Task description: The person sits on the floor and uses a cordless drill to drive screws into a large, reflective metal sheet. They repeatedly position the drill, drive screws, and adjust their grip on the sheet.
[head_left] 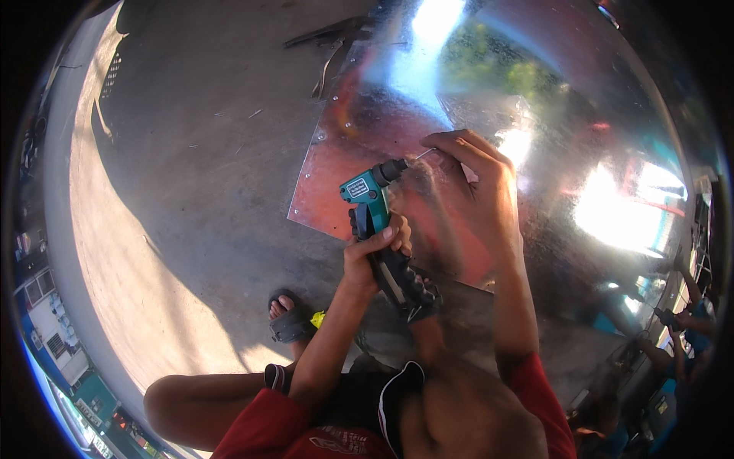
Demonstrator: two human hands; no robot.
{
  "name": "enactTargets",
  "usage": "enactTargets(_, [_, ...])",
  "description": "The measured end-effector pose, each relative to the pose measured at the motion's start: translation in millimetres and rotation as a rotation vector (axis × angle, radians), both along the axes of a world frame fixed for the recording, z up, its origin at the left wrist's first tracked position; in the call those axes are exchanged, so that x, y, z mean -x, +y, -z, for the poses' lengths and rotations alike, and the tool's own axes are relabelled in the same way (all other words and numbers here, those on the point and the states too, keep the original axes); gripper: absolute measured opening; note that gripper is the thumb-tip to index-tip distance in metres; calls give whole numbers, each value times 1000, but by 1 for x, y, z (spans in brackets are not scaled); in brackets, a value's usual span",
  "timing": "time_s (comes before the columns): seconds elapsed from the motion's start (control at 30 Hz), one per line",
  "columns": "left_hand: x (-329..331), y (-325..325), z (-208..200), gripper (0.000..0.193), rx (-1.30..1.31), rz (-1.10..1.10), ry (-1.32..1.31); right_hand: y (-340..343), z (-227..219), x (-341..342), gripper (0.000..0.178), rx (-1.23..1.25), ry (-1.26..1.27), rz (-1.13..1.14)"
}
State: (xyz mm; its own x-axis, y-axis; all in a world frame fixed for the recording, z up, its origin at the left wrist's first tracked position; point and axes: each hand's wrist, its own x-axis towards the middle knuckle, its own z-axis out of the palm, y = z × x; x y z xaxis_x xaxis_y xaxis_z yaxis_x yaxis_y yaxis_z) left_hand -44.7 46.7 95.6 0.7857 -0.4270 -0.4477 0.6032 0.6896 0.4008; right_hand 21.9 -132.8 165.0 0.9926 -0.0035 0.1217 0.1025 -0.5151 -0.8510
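Note:
My left hand (375, 252) is wrapped round the handles of a teal and black hand riveter (371, 195), held upright over the sheet edge with its nose pointing up and right. A thin metal rivet pin (423, 154) reaches from the nose to the fingertips of my right hand (485, 168), which pinches its far end. Below both hands lies a large shiny metal sheet (367, 130), with several small rivets or holes along its left edge. Whether the pin sits inside the nose is too small to tell.
Dark metal pieces or tools (329, 32) lie on the concrete floor (206, 115) beyond the sheet's far left corner. My sandalled foot (287, 317) is near a small yellow thing (318, 318). Other people (692, 329) are at the lower right.

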Motion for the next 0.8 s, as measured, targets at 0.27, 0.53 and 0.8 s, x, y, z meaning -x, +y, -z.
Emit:
enactTargets(0.27, [3,1,-2,24,136,-24,43,13,5,-2,22,-25,-6,-26])
enactTargets(0.53, [6,18,-12,51,65,345,45,-11,-5,-2,28,-62,247,-170])
enactTargets(0.8, [14,15,12,49,263,459,29,-25,-19,22,56,-102,168,-397])
